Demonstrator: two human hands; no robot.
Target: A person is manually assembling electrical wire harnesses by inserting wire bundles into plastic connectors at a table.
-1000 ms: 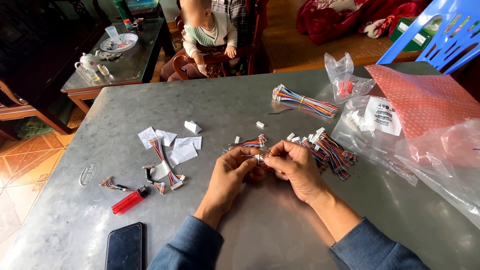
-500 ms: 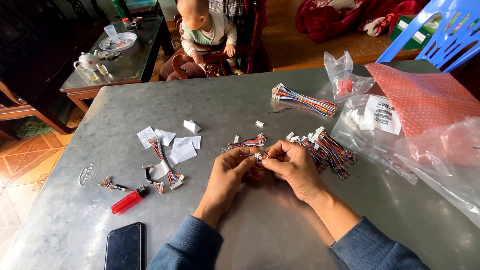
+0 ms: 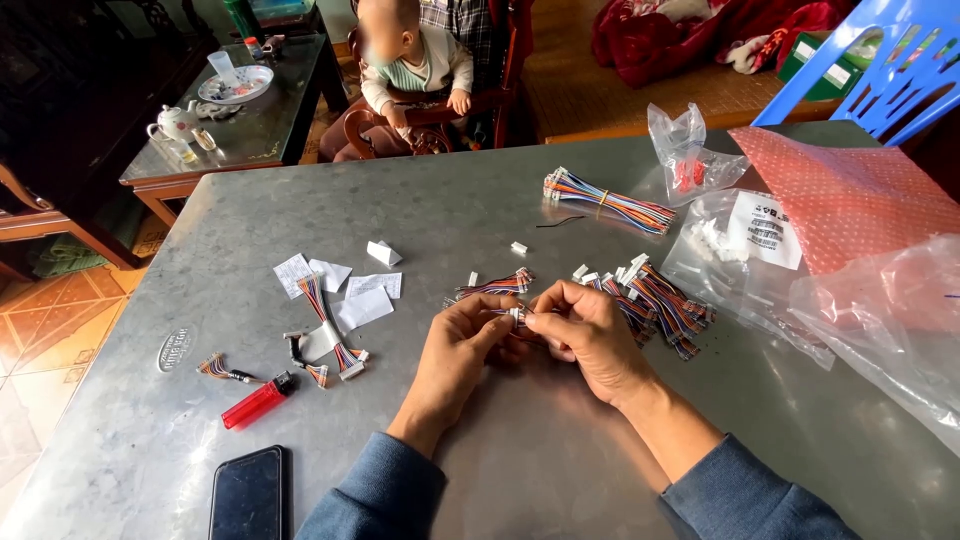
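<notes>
Both my hands meet over the middle of a grey metal table. My left hand and my right hand pinch the same small white connector with short multicoloured wires between their fingertips. Just beyond the fingers lies a small bundle of coloured wires. A pile of similar wire pieces with white connectors lies right of my right hand. A longer tied wire bundle rests farther back.
Left of my hands lie paper scraps, wire offcuts, a red lighter and a black phone. Clear plastic bags and red bubble wrap cover the right side. A small child sits in a wooden chair behind the table.
My hands stay together on the connector with only small finger movement. The view has shifted slightly, and the child behind the table has moved a little.
</notes>
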